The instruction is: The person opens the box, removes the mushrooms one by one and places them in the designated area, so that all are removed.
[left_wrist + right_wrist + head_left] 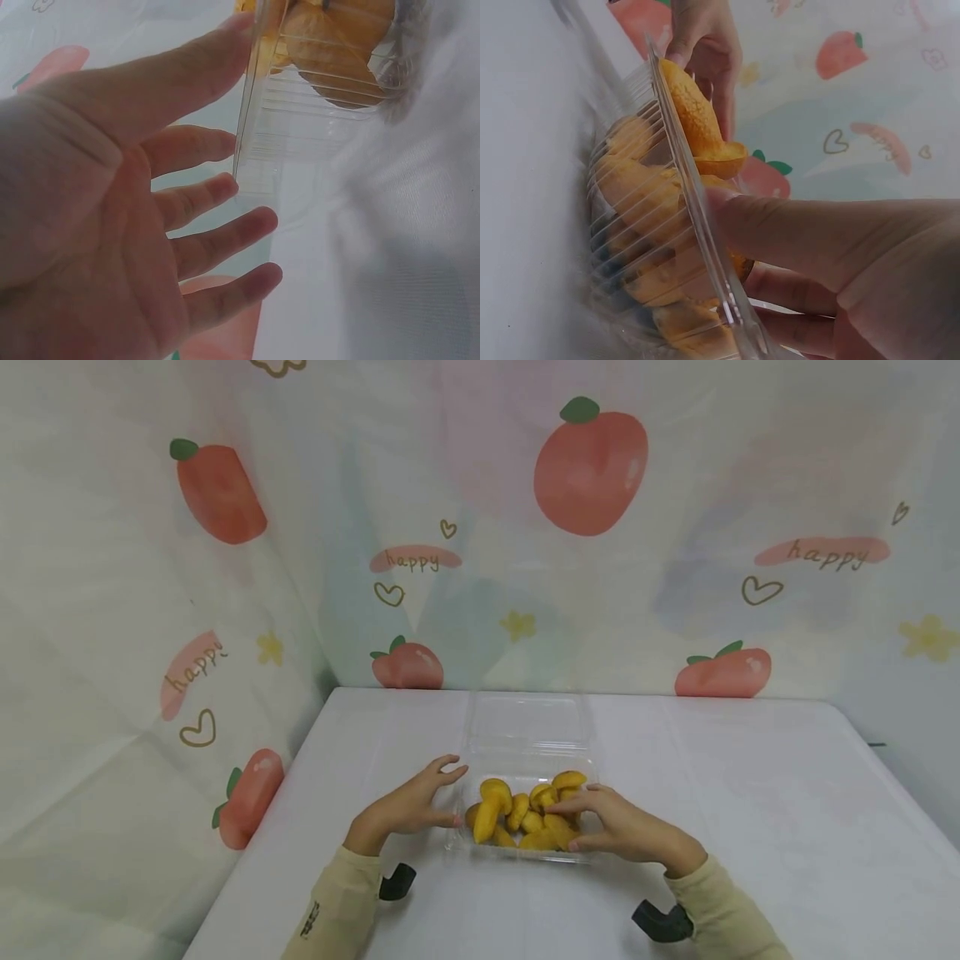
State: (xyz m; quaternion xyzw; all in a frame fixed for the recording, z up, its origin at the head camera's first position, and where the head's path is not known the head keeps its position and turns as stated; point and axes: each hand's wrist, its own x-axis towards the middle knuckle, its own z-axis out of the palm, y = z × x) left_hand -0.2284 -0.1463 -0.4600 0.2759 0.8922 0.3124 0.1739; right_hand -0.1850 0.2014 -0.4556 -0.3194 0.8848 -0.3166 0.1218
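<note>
A clear plastic clamshell box [517, 853] holds several yellow mushrooms [487, 814] with rounded caps. Its transparent lid [528, 720] is folded back, away from me. At the box's left side is my left hand [411, 802], fingers spread; in the left wrist view its thumb [217, 64] touches the rim. My right hand [626, 828] reaches over the right side, with fingertips among the mushrooms and the thumb [769, 225] at the rim. One mushroom [697, 112] rises above the rim in the right wrist view. The right fingertips are partly hidden there.
The box stands on a white-covered table [750, 793]. Behind and to the left hangs a pale curtain [480, 485] printed with red fruit, hearts and lettering. Black curved pieces [397, 882] sit by both sleeves.
</note>
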